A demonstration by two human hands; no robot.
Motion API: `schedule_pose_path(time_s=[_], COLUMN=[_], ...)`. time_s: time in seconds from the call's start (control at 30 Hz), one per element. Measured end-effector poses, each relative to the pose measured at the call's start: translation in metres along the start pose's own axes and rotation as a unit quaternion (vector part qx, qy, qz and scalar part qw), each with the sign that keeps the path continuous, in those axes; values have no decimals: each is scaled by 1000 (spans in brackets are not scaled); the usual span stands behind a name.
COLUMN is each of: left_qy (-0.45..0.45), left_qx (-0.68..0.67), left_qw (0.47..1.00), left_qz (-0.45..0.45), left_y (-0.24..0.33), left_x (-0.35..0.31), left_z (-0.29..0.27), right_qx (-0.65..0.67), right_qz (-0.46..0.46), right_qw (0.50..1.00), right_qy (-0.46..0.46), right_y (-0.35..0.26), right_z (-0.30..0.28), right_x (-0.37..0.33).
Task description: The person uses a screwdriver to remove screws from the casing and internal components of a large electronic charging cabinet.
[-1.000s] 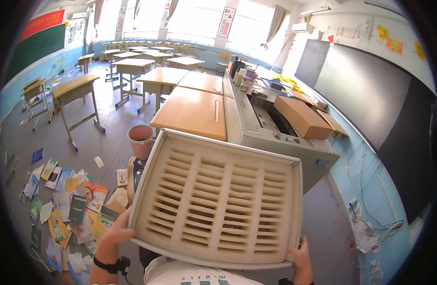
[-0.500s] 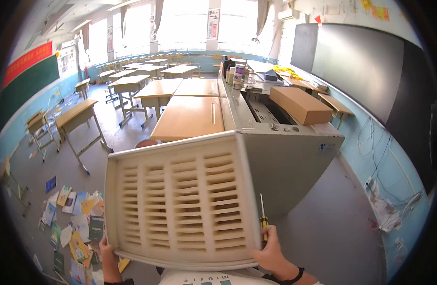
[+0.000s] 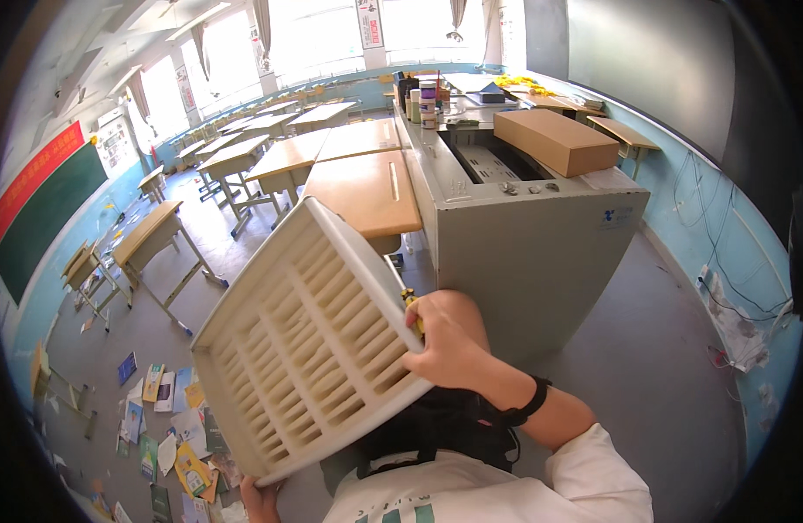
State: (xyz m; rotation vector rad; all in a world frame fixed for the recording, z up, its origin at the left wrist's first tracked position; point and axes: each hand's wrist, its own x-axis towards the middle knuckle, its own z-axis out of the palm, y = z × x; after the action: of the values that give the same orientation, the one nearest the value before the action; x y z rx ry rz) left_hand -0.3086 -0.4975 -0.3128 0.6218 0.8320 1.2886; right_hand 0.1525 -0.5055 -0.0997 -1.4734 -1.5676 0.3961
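Observation:
A cream slatted panel with a raised rim, like a vent cover, is held tilted in front of my body, its louvred side facing me. My right hand is closed on its right edge. The same hand also holds a screwdriver with a yellow and black handle against that edge. At the panel's lower corner my left hand grips the rim from below; most of its fingers are hidden behind the panel.
Just ahead stands a grey metal lectern cabinet with an open top and a cardboard box on it. Wooden desks adjoin its left side. Books and papers litter the floor at left. Loose cables hang along the right wall.
The panel has turned and moved left, its right side rising and its left side dropping. My right hand has moved up and left with it; my left hand has gone lower.

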Motion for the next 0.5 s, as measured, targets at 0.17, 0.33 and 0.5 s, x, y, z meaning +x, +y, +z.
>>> schedule_pose_path(time_s=[0.17,0.33,0.5], left_qy=[38,33,10], left_qx=[-35,5,30], left_qw=[998,998,999], left_qz=[24,54,44], left_y=[1,8,13], left_x=[22,58,62], left_z=[17,28,29], right_qx=[-75,-35,-94], right_qz=[51,111,-173], right_qw=[994,978,930], right_qy=[64,175,311], right_y=[20,40,72], right_z=[-2,13,47], right_x=[23,35,7])
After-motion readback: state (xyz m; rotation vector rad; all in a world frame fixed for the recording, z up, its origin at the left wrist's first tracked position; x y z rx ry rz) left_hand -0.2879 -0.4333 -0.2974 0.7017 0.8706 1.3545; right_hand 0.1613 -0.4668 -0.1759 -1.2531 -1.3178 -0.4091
